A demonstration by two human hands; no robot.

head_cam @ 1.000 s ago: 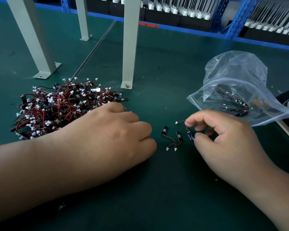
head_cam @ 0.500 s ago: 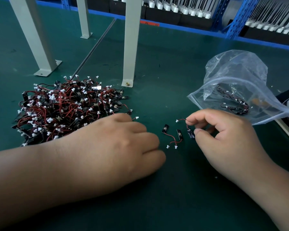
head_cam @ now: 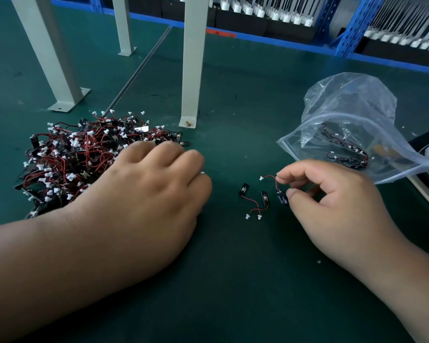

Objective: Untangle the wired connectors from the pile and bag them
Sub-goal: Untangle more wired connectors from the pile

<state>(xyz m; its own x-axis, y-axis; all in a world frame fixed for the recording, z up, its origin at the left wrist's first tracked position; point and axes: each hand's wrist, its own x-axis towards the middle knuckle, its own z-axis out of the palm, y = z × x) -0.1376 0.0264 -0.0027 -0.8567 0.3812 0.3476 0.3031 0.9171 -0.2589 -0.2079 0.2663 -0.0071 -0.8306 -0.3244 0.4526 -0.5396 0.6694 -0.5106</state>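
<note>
Pinching wired connector (head_cam: 281, 197), right hand (head_cam: 337, 206); left hand (head_cam: 144, 194) at pile (head_cam: 72, 164).

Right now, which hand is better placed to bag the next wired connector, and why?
Right hand: it pinches a red-wired black connector right beside the clear plastic bag. The left hand lies farther off, by the tangled pile.

No text can be read. A small red rectangular label (head_cam: 221, 34) on the blue metal shelf rail (head_cam: 270, 41), at twelve o'clock, carries blurred dark marks; the small black wired connectors (head_cam: 265, 198) at four o'clock show no legible print.
</note>
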